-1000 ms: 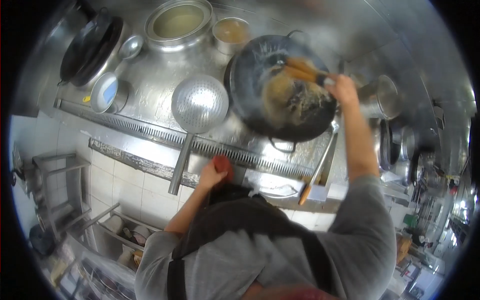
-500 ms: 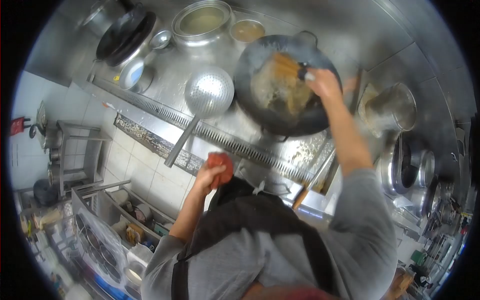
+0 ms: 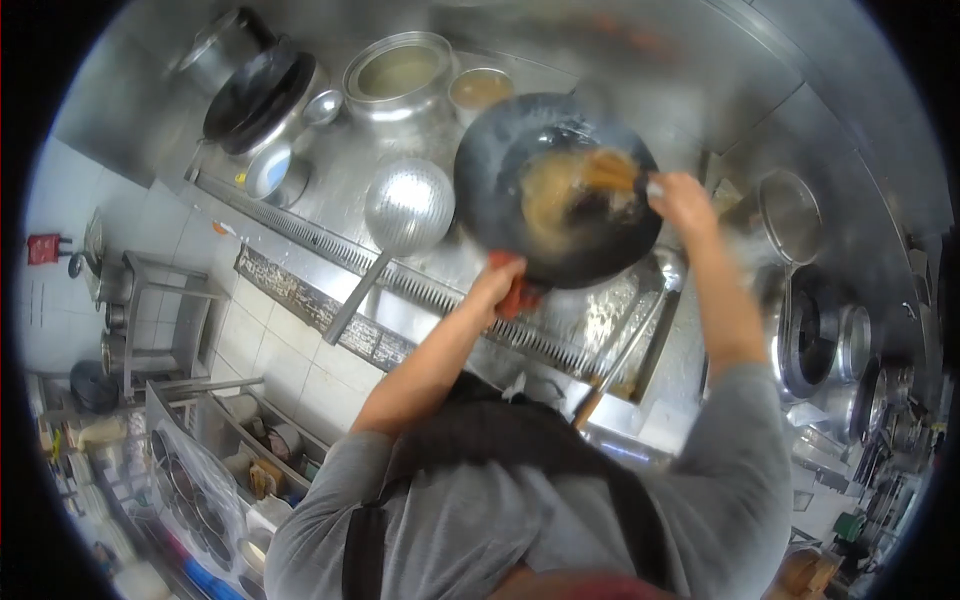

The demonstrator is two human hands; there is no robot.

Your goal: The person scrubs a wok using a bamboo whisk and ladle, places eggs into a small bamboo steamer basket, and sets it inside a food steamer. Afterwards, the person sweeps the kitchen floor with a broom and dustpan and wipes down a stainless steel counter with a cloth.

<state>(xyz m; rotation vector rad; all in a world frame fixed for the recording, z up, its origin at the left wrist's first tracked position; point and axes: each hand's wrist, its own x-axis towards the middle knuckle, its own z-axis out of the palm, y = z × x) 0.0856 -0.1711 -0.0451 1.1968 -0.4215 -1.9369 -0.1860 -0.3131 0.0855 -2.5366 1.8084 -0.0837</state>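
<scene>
While the left hand clasps red cloth at the round black wok right of centre, and the right hand clenches a tan brush inside, cloth slippage could spill brown liquid.

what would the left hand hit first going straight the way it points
Most likely the dark wok: the left hand, with the red cloth, is close by its near edge, though contact is unclear.

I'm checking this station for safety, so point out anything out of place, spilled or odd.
The handle of the perforated strainer juts past the slotted grate at the front, where it might get bumped. The steel countertop near the wok shines as if wet, though glare could explain it. No damage shows.
</scene>
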